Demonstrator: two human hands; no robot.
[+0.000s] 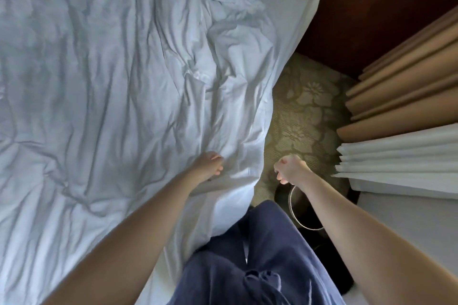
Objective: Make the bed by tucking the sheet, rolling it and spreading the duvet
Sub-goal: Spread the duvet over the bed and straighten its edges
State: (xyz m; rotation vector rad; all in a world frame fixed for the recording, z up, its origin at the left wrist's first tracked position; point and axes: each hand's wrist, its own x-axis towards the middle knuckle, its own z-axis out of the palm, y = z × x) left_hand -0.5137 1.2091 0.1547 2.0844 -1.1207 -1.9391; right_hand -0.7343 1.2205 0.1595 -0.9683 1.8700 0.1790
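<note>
The white duvet [111, 82] lies all crumpled across the bed. It fills the left of the view and is cut off at the top, left and bottom. Its right edge droops over the side toward the flowery carpet [304, 106]. The person's left hand [210, 166] has its fingers curled into the fabric just in from that edge. The right hand [290, 168] is balled up over the carpet, apart from the duvet, gripping nothing that shows, though it's a bit blurry. Whatever's under the duvet is hidden. Floor room is tight: just a narrow strip between the bed and the curtains [409, 77]. A round bin [290, 203] sits in that strip, partly behind the right forearm and the navy trousers [247, 255].
</note>
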